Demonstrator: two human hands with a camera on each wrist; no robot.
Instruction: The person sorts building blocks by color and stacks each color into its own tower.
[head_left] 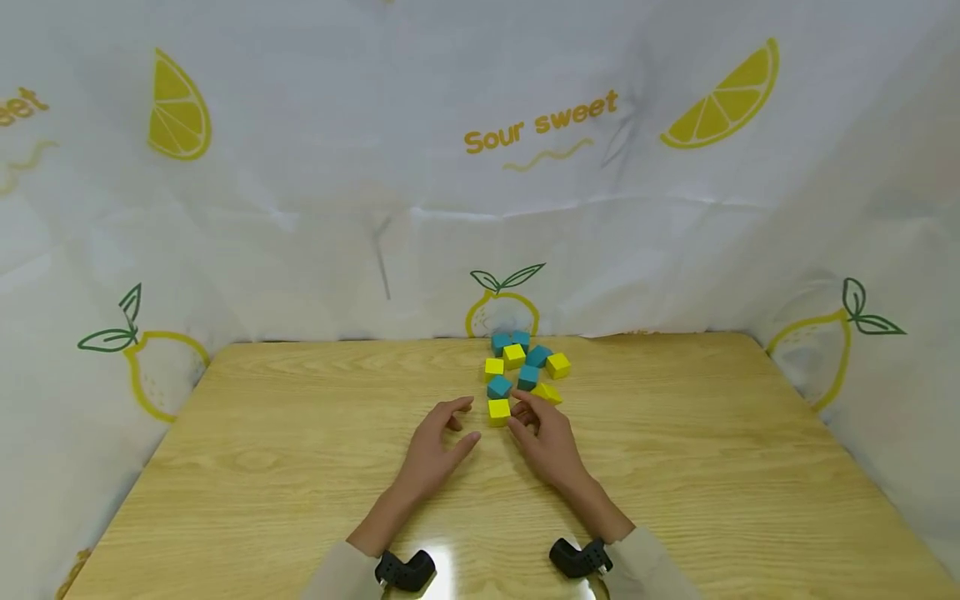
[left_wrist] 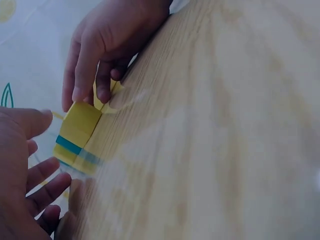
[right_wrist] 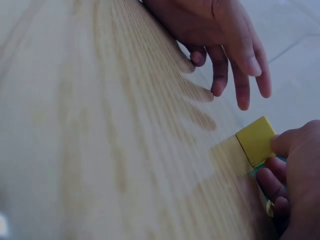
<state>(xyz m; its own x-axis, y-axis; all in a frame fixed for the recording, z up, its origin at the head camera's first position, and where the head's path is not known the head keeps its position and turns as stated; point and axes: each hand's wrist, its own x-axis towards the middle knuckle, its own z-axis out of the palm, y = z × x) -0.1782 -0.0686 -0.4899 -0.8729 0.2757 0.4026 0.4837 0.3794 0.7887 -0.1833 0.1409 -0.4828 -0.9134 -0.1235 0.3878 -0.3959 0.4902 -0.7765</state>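
Observation:
A yellow block (head_left: 498,413) sits on the table at the near end of a cluster of yellow and blue blocks. My right hand (head_left: 551,442) is at its right side, fingers loosely bent. In the right wrist view the thumb tip meets the edge of this yellow block (right_wrist: 256,141). To the left, apart from the block, my left hand (head_left: 433,446) has its fingers spread and relaxed, with nothing in them. Just behind the near block lies a blue block (head_left: 499,387). A yellow wedge-like block (head_left: 549,394) is close beyond the right fingertips.
Farther back stand more blocks, among them a blue one (head_left: 528,377), a yellow one (head_left: 513,357) and another yellow one (head_left: 558,365) at the right. The wood-grain table (head_left: 300,433) ends at a white printed cloth (head_left: 337,208) hanging behind and at both sides.

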